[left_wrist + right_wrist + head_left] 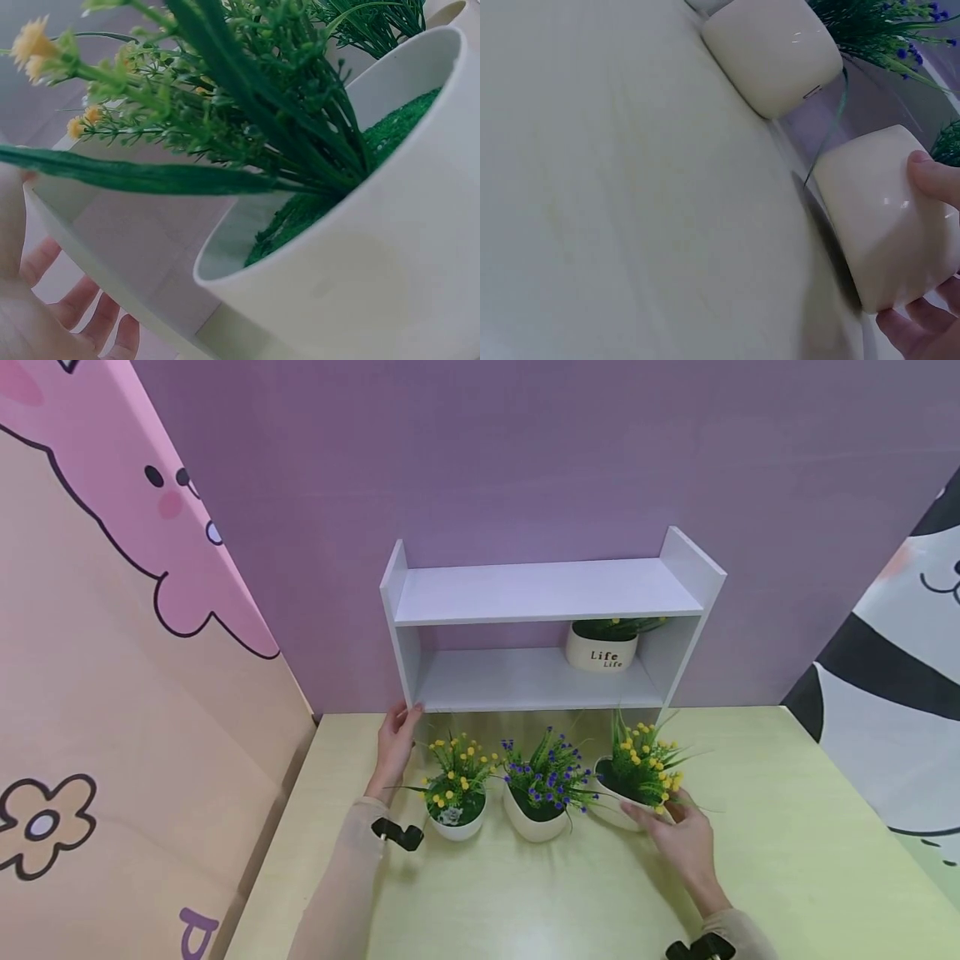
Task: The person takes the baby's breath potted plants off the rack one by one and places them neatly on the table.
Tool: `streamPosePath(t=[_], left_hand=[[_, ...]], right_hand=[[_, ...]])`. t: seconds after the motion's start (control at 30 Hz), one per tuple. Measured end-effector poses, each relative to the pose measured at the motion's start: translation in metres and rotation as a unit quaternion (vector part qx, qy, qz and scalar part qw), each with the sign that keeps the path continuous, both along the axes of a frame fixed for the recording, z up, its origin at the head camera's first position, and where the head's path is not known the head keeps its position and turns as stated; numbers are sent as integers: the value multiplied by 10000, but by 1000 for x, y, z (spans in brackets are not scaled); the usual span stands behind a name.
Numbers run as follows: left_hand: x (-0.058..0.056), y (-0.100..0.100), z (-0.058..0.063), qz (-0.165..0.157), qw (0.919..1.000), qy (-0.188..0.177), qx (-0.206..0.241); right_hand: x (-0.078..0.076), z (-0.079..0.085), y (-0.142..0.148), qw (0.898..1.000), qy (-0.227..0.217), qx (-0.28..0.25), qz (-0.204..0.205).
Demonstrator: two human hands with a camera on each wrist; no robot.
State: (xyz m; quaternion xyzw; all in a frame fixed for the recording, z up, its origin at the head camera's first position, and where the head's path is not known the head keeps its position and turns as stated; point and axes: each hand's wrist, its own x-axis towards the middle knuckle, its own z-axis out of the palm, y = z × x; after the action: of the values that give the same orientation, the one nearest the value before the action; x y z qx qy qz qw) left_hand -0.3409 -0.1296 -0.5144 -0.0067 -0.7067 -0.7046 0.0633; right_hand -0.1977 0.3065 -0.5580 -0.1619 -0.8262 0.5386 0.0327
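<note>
My left hand (393, 747) holds the lower left side panel of a white two-tier shelf (525, 681), thumb at its front edge and fingers along its outer side. My right hand (681, 842) grips the white pot of a yellow-flowered artificial plant (643, 760). That pot (892, 217) tilts slightly, with a dark shadow along its base; whether it touches the table cannot be told. Left of it stand a purple-flowered potted plant (542, 814) and another yellow-flowered potted plant (456, 827). The latter's pot (360, 277) fills much of the left wrist view.
A white planter lettered "Life" (602, 652) stands at the right of the shelf's lower tier, its greenery partly hidden by the upper board. The shelf is on a pale wooden table (780, 860) against a purple wall (525, 460). Cartoon-printed panels flank both sides.
</note>
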Motion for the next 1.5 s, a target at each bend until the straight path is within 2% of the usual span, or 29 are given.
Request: streamPosePath(t=[0.3, 0.6, 0.77, 0.87, 1.0, 1.13, 1.5], left_hand=[[0, 0, 2, -58, 10000, 40, 10], [0, 1, 0, -59, 10000, 48, 39], [9, 6, 12, -60, 9999, -1, 118], [10, 5, 16, -86, 9998, -48, 160], [2, 2, 7, -73, 9999, -78, 122], [-1, 1, 1, -45, 10000, -49, 75], [0, -2, -1, -60, 9999, -26, 91]], right_hand=[[0, -10, -8, 9975, 647, -54, -264], [4, -9, -15, 9972, 652, 179, -317], [5, -9, -16, 9965, 727, 189, -370], [5, -10, -15, 9969, 702, 113, -343], [5, -11, -15, 9967, 735, 109, -325], [5, -12, -15, 9966, 759, 39, -324], [6, -15, -15, 9971, 676, 88, -341]])
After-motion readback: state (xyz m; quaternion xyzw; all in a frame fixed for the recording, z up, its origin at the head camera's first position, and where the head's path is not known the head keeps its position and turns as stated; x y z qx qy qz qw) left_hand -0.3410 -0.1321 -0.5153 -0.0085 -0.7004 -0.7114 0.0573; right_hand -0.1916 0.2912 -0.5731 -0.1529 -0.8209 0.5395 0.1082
